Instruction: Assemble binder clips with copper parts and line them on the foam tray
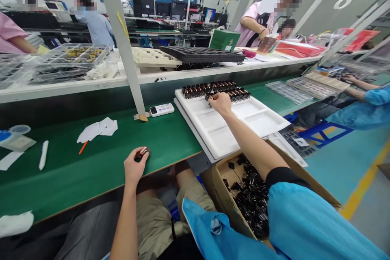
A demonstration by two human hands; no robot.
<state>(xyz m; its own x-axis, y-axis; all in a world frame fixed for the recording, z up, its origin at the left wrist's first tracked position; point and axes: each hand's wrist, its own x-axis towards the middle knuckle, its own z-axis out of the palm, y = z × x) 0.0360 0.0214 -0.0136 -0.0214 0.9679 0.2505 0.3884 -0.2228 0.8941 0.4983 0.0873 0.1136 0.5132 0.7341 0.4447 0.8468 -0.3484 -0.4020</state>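
My left hand (136, 165) is closed on a small dark coppery part (144, 151) above the green mat (161, 146), close to its front edge. My right hand (222, 103) reaches over the white foam tray (219, 138), fingers pinched on a small black part (208, 98) beside the rows. Several black parts with copper windings (210, 88) stand in rows along the far side of the tray. Below my right forearm, a cardboard box (216, 183) holds many loose black parts (250, 195).
On the mat lie a white handheld device (162, 109), paper scraps (97, 129), an orange stick (83, 147) and a white pen (43, 155). A slanted white post (124, 44) rises behind. A co-worker's blue sleeve (378, 95) is at right.
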